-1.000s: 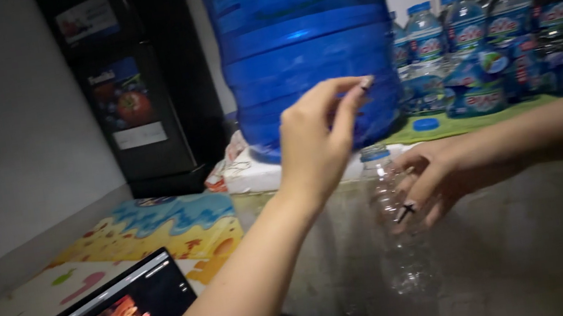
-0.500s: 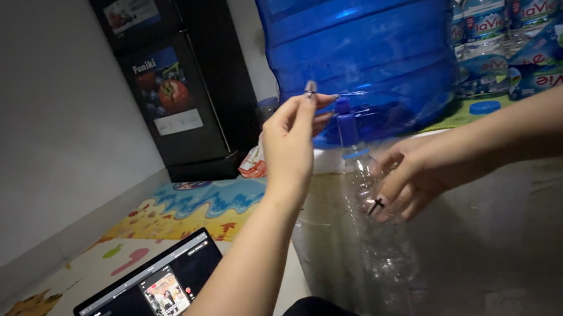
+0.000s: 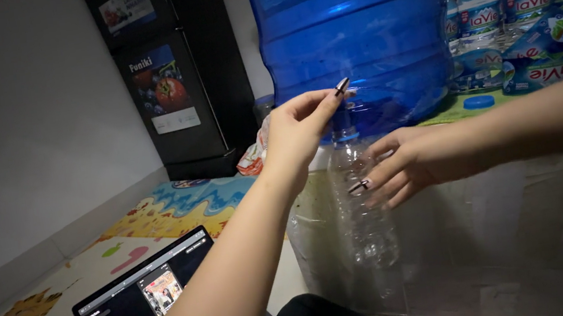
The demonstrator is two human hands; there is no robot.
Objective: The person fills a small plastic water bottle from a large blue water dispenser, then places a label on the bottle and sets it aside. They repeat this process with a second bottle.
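Now our left hand (image 3: 299,129) pinches at the clear bottle's (image 3: 361,205) neck, right hand (image 3: 413,164) fingers spread against its side; the blue jug (image 3: 360,35) crowds behind, laptop (image 3: 146,297) low left on open floor

A clear, empty plastic bottle (image 3: 361,205) with a blue neck ring stood upright, just below the tap of a large blue water jug (image 3: 360,35), crinkled and transparent.
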